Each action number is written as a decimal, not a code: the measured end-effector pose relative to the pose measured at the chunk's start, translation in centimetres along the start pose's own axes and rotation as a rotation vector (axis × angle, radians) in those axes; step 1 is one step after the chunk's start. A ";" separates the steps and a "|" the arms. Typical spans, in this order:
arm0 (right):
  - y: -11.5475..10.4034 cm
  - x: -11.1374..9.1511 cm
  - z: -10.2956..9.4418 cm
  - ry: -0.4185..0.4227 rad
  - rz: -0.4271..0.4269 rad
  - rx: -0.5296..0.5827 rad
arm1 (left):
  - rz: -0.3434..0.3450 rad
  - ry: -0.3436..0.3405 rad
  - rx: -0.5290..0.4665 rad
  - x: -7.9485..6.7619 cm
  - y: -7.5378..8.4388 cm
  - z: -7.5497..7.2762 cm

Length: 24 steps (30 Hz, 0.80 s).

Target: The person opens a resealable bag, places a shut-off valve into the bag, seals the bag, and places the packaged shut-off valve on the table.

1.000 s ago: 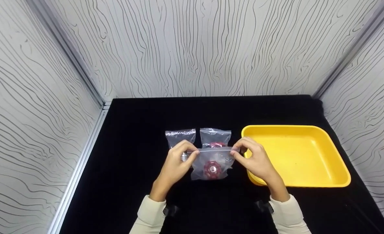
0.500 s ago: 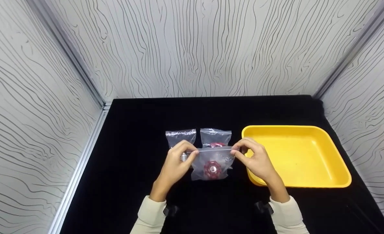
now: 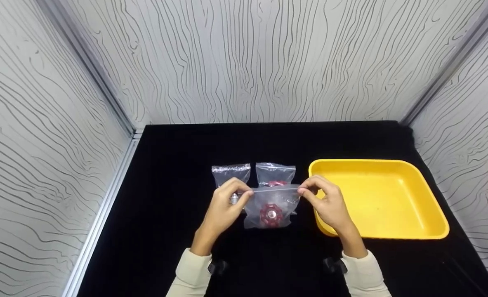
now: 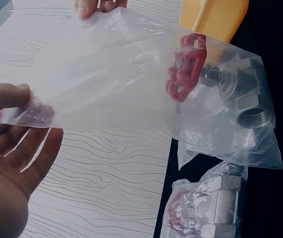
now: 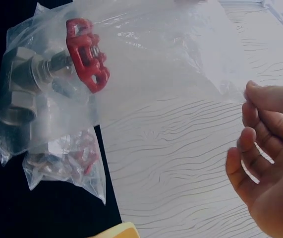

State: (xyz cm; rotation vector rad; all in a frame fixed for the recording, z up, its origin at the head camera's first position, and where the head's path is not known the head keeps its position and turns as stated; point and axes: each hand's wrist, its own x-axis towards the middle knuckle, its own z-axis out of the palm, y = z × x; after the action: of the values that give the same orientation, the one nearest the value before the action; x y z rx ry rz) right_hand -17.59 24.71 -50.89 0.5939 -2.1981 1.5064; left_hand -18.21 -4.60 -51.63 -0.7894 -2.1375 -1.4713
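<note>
A clear zip bag (image 3: 283, 200) hangs between both hands, its top edge stretched level. Inside it, at the bottom, is a metal valve (image 4: 253, 94) with a red handwheel (image 3: 271, 215). My left hand (image 3: 226, 204) pinches the bag's left top corner between thumb and fingers. At the opposite corner, thumb and index finger of my right hand (image 3: 327, 202) pinch the edge; its other fingers are loosely bent in the right wrist view. Just beyond the held bag lie two more bagged valves, the left bag (image 3: 230, 173) partly behind the left hand, the right bag (image 3: 274, 173) showing some red.
A yellow tray (image 3: 427, 222) stands to the right, its left rim close behind the right hand. Black cloth (image 3: 177, 165) covers the table. Pale panels with wavy lines (image 3: 244, 62) enclose the back and sides.
My right hand has shifted slightly to the right along the bag's top edge. The left hand keeps its grip, and the other bags and the tray stay put.
</note>
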 end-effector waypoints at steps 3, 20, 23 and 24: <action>0.1 0.0 0.2 0.029 -0.039 0.003 | -0.008 0.007 0.004 0.0 0.0 0.0; 1.8 -2.1 2.1 -0.030 0.226 0.128 | -0.060 0.048 -0.011 0.0 0.0 -0.1; 2.4 -3.1 2.9 -0.093 0.295 0.154 | -0.068 0.044 -0.023 0.0 -0.1 -0.1; 2.5 -3.4 3.2 -0.113 0.324 0.165 | -0.071 0.041 -0.027 0.1 -0.2 -0.1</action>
State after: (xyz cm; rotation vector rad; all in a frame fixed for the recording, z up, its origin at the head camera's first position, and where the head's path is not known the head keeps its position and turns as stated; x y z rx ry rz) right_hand -16.45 22.92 -55.76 0.3930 -2.3593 1.8733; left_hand -18.35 -4.77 -51.66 -0.6926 -2.1398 -1.5414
